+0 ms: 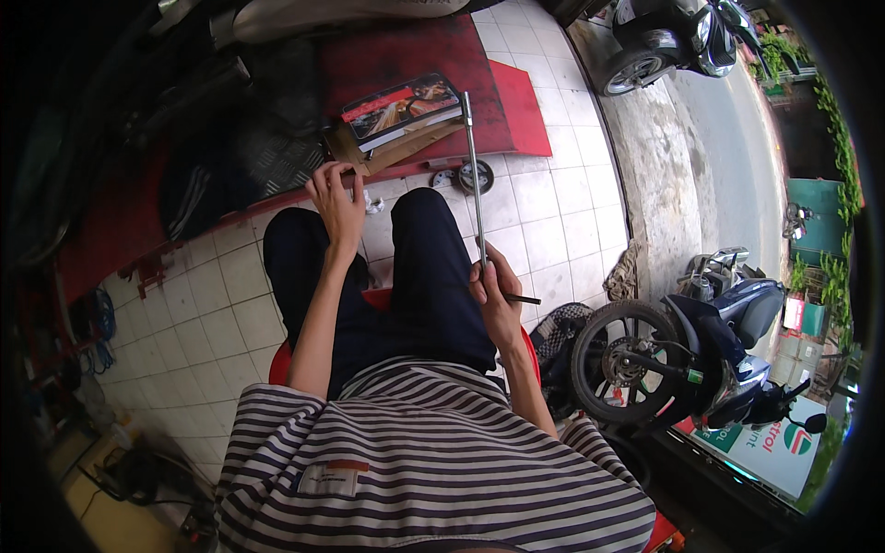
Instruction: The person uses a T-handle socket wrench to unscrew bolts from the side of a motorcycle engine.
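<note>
My right hand [498,295] is closed around a long metal T-handle socket wrench [475,175], which points forward and up past my right knee. A dark bar end [524,300] sticks out to the right of that hand. In the head view the wrench's socket end overlaps the right end of a flat printed box [403,103]; whether they touch I cannot tell. My left hand [337,198] is raised above my left knee, beside brown cardboard [406,150] under the box. Its fingers are bent and apart, with nothing visible in them.
A red lift platform [419,51] lies ahead, with part of a motorbike [341,17] above it. Below its edge a small wheel [477,176] rests on white floor tiles [553,230]. A blue motorbike [714,341] stands at my right; another [678,41] is at far right.
</note>
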Available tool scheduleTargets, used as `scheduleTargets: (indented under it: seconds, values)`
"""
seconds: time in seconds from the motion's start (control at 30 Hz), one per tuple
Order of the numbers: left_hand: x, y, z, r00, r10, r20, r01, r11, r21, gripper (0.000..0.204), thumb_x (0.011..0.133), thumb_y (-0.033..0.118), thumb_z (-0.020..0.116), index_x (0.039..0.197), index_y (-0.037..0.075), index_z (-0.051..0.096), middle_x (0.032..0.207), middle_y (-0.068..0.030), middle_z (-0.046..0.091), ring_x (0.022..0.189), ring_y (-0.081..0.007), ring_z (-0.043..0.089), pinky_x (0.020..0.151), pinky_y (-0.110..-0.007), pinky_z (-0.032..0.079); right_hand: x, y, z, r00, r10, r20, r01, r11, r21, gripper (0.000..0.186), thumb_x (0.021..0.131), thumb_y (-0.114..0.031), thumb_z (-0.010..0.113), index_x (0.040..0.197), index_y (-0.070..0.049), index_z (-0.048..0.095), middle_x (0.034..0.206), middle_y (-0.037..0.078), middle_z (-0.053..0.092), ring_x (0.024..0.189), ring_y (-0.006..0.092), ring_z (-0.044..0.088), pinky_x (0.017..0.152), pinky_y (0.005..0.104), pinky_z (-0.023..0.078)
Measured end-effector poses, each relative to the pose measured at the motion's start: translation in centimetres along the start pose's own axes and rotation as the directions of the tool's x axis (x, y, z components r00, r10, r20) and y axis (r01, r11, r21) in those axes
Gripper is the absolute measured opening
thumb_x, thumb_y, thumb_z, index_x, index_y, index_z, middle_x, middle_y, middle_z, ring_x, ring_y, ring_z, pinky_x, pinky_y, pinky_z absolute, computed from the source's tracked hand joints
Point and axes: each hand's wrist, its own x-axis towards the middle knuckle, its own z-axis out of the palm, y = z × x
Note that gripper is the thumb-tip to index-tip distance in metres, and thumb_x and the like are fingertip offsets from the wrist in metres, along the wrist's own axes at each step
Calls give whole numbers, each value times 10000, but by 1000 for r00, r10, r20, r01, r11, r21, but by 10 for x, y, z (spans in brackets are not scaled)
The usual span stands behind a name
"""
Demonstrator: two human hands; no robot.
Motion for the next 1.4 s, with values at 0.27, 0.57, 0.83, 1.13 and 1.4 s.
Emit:
scheduleTargets:
  seconds: [0.27,0.57,0.83,1.13,1.4]
  values:
    - [-86,-43,-60,899,-270,345,417,771,-482,150,950,112,667,1047,19,602,864,-14,624,713,-72,562,626,-215,449,-2,-3,23,1000,-17,24,16,1000,12,434,1063,-240,471,1417,11,452,924,10,553,728,39,435,612,178,345]
    - [-48,8,-71,831,-227,507,548,488,-680,263,1050,232,519,1136,4,619,994,-51,679,878,-98,626,778,-250,480,-5,-15,48,979,-138,151,131,990,54,437,1077,-236,433,1428,23,413,913,46,568,674,64,431,605,201,362]
    - [12,161,-133,847,77,526,467,364,-806,308,1039,172,527,1257,-44,557,995,-119,678,827,-163,681,763,-265,532,-14,-19,64,932,-204,301,206,978,23,446,1068,-238,451,1433,11,398,951,115,627,712,115,542,719,281,483]
    - [36,186,-175,917,191,349,229,465,-855,277,998,115,587,1244,-9,621,780,-43,668,600,-61,610,415,-198,420,-16,-67,59,630,-310,712,106,942,318,825,922,-380,618,1533,39,256,1372,257,485,1235,318,514,1124,469,318]
    - [43,221,-191,937,286,199,28,508,-861,363,998,116,575,1313,-63,563,792,-80,663,565,-101,593,519,-255,479,-64,-105,84,786,-173,593,133,985,112,863,960,-487,553,1521,57,187,1384,262,421,1179,320,524,1002,431,410]
